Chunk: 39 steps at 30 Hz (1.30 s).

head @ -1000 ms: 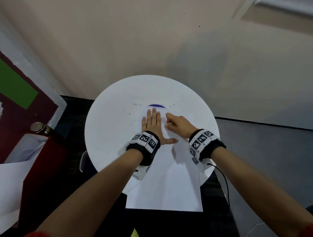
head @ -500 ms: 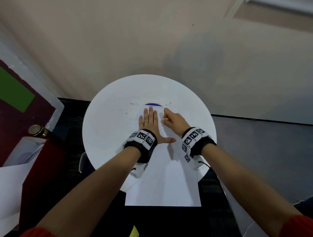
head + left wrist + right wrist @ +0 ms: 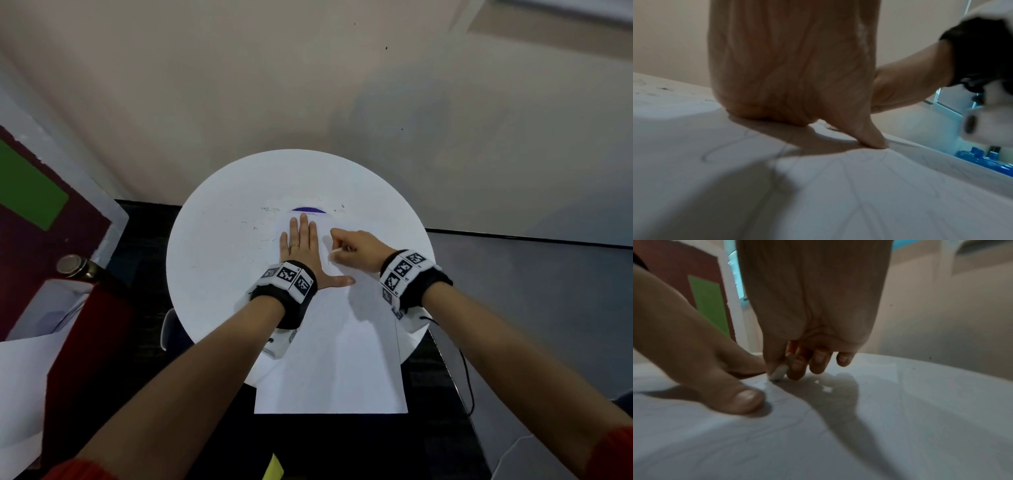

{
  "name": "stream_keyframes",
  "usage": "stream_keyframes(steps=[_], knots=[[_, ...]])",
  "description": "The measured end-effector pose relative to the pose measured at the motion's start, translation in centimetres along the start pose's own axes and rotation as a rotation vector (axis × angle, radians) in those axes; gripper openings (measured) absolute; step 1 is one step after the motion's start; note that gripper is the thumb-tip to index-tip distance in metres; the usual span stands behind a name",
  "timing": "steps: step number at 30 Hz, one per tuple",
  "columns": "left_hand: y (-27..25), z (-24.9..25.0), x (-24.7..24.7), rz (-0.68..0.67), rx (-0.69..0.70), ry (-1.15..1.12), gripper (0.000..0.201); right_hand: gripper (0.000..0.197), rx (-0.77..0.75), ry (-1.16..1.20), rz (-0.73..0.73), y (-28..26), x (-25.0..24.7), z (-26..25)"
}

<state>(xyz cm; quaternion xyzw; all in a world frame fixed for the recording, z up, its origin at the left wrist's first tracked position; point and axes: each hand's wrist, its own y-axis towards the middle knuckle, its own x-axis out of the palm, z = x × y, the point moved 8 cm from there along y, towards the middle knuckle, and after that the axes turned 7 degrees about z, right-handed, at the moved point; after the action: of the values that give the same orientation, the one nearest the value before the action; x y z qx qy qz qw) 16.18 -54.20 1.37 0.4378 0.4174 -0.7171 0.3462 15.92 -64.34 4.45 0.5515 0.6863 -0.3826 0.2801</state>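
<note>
A white paper sheet (image 3: 335, 359) lies on the round white table (image 3: 222, 260), its near end hanging over the table's edge. My left hand (image 3: 301, 243) lies flat on the sheet's far part with fingers straight and the thumb (image 3: 869, 138) spread out, pressing it down. Just to its right, my right hand (image 3: 356, 250) pinches a small white eraser (image 3: 778, 372) between thumb and fingers, its tip on the paper. Faint pencil lines show on the sheet in both wrist views. A purple shape (image 3: 308, 209) peeks out at the sheet's far edge.
A red bottle with a metal cap (image 3: 70, 265) stands at the left beside loose white sheets (image 3: 20, 377). A dark red board with a green patch (image 3: 30, 195) leans further left. A black cable (image 3: 466, 377) hangs at the table's right. The beige wall stands behind.
My right hand has shifted a little back and forth over the paper with the eraser. The left hand has stayed flat in the same spot.
</note>
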Motion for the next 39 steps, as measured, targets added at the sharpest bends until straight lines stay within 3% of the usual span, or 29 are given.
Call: stream_keyframes(steps=[4,8,13,18,23,27,28,30,32,33,36,39], knots=[[-0.1,0.0,0.0,-0.001,-0.007,0.006,0.140,0.017,-0.017,-0.027,0.149,0.5,-0.7,-0.4],[0.0,0.1,-0.1,0.005,-0.004,-0.003,0.139,0.019,-0.031,0.041,0.044,-1.6,0.9,0.3],[0.0,0.0,0.1,-0.003,-0.001,0.016,0.140,0.017,-0.007,0.023,0.169,0.6,-1.0,0.0],[0.0,0.0,0.0,0.029,-0.009,-0.016,0.139,0.020,-0.023,0.096,0.074,-1.3,0.8,0.3],[0.0,0.1,0.2,0.006,-0.008,0.008,0.141,0.017,-0.029,0.056,0.173,0.2,0.1,-1.0],[-0.1,0.1,-0.1,0.006,0.000,0.015,0.135,0.019,-0.057,0.083,0.072,-1.2,1.5,-1.0],[-0.2,0.1,-0.1,0.002,0.002,0.008,0.137,0.021,-0.012,0.192,0.107,-1.4,1.0,-0.3],[-0.4,0.0,-0.1,0.004,0.000,0.013,0.136,0.023,0.140,0.455,0.340,-1.9,-0.7,2.4],[-1.0,0.3,0.1,-0.001,0.011,0.026,0.124,0.020,0.310,0.639,0.559,-3.2,-1.4,5.2],[-1.3,0.8,0.4,0.011,0.037,0.059,0.113,0.019,0.359,0.704,0.599,-3.7,-1.2,6.0],[-3.0,3.6,1.0,0.090,0.187,0.212,0.077,0.018,0.393,0.845,0.609,-4.2,-1.3,6.3],[-4.2,6.2,2.8,-0.023,0.448,0.222,0.064,0.017,0.379,0.894,0.595,-4.1,-1.7,6.4]])
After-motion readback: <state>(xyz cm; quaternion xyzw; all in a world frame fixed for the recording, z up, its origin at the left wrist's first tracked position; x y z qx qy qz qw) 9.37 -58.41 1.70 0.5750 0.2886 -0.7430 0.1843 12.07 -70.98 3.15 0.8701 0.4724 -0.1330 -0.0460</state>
